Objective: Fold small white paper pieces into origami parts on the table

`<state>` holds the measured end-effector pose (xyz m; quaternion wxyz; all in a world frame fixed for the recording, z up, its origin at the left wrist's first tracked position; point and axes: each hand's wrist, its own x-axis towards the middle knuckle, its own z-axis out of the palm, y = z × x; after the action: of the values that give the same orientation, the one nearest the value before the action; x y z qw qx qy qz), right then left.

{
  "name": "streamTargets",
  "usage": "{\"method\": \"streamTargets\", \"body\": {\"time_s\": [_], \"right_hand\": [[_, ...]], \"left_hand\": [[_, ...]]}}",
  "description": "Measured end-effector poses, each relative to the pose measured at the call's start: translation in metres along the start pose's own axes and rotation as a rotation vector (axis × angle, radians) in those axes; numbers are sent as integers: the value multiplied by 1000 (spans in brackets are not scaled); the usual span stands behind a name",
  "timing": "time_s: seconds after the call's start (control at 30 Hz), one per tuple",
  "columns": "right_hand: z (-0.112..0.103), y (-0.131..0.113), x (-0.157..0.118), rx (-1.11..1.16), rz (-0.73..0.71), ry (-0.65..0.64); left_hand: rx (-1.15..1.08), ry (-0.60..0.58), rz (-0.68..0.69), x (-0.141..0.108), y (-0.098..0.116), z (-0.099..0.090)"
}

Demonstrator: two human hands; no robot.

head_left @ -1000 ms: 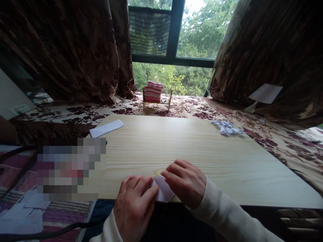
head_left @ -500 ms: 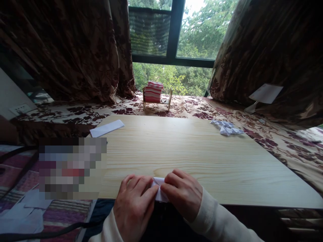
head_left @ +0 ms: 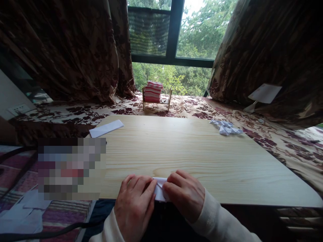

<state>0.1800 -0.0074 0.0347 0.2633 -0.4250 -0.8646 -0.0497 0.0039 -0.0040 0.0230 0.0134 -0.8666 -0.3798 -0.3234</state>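
Between my two hands a small folded piece of white paper (head_left: 159, 192) lies at the near edge of the wooden table (head_left: 191, 151). My left hand (head_left: 136, 201) is closed on its left side, thumb and fingers pressing it against the tabletop. On the right side, my right hand (head_left: 185, 193) pinches the paper with curled fingers. A crease runs across the part that shows between the hands; the paper's outer ends are hidden under the fingers.
A flat white paper strip (head_left: 107, 128) lies at the table's far left, and several folded paper pieces (head_left: 225, 127) at the far right. Beyond the table stand a small rack with folded striped cloths (head_left: 153, 91) and a lamp (head_left: 264, 93). Loose paper sheets (head_left: 25, 211) lie lower left.
My right hand has shifted slightly to the right, and a little more of the paper shows between my hands. My left hand stays nearly where it was.
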Motion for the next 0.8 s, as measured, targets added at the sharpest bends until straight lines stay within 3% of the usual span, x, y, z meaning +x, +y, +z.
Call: {"method": "streamTargets", "body": {"time_s": [0.8], "right_hand": [[0, -6, -8, 89, 62, 0]], "left_hand": [[-19, -10, -41, 0, 1, 1]]}}
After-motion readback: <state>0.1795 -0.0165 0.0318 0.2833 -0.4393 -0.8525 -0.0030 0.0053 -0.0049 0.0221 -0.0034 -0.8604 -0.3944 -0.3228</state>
